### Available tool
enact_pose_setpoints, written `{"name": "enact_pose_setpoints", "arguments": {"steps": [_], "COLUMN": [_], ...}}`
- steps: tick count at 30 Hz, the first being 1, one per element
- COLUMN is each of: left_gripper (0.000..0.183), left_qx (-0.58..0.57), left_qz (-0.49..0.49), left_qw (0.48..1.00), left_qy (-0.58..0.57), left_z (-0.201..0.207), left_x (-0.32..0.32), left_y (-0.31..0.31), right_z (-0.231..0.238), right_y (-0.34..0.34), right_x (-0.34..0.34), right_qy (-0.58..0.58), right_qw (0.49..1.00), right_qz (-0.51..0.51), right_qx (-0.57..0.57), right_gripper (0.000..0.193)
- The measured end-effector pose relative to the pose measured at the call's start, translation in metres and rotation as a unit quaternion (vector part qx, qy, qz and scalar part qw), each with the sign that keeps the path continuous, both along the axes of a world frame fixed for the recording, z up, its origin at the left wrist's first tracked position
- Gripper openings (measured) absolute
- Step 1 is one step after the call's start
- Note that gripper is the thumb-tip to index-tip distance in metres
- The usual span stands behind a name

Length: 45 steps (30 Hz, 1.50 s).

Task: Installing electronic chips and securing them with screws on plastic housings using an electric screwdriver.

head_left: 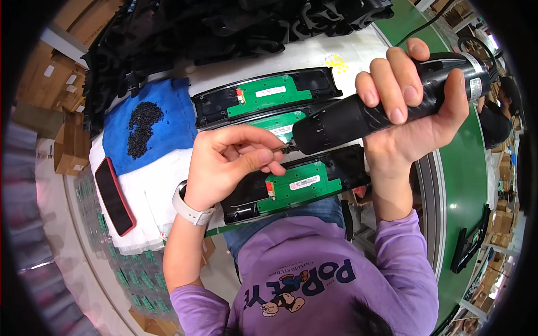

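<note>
My right hand (412,126) grips a black electric screwdriver (336,124), which slants with its nose down to the left. At its tip, the thumb and forefinger of my left hand (224,162) are pinched together; whatever tiny dark piece they hold is too small to make out. Below the tip lies a curved black panel (244,210) with a green circuit board (311,187), nearest to me. Behind it, a second green board (269,122) in a black panel is partly covered by the screwdriver and my left hand. A third black panel (213,109) with a green board lies farther back.
On the left, a blue cloth (179,112) bears a heap of small black screws (144,120). A phone (115,196) with a red case lies near the white-covered table's left edge. Black moulded parts (224,33) pile up at the back. A green surface (465,168) runs along the right.
</note>
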<state>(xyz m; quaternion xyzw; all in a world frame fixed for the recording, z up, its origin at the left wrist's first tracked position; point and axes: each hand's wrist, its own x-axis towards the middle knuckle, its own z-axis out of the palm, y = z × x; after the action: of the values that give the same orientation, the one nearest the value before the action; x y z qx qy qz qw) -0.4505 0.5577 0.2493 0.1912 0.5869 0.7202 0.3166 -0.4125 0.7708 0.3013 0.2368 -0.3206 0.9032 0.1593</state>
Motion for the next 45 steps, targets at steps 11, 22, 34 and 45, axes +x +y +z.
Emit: {"name": "enact_pose_setpoints", "arguments": {"steps": [11, 22, 34, 45], "left_gripper": [0.026, 0.022, 0.011, 0.015], "left_qx": [0.027, -0.079, -0.020, -0.042], "left_qz": [0.060, 0.022, 0.059, 0.027], "left_qw": [0.997, 0.996, 0.998, 0.999], "left_qy": [0.043, 0.029, 0.028, 0.021], "left_z": [-0.017, -0.002, -0.017, -0.013], "left_x": [-0.006, -0.005, -0.003, -0.007], "left_y": [0.008, 0.007, 0.019, 0.015], "right_z": [-0.005, 0.000, 0.003, 0.006], "right_y": [0.014, 0.004, 0.005, 0.003], "right_x": [0.032, 0.043, 0.034, 0.040], "right_qy": [0.076, -0.098, -0.045, -0.098], "right_qw": [0.955, 0.951, 0.928, 0.940], "right_qz": [0.078, -0.005, 0.012, -0.014], "right_qx": [0.277, 0.294, 0.370, 0.326], "right_gripper": [0.048, 0.043, 0.039, 0.040]}}
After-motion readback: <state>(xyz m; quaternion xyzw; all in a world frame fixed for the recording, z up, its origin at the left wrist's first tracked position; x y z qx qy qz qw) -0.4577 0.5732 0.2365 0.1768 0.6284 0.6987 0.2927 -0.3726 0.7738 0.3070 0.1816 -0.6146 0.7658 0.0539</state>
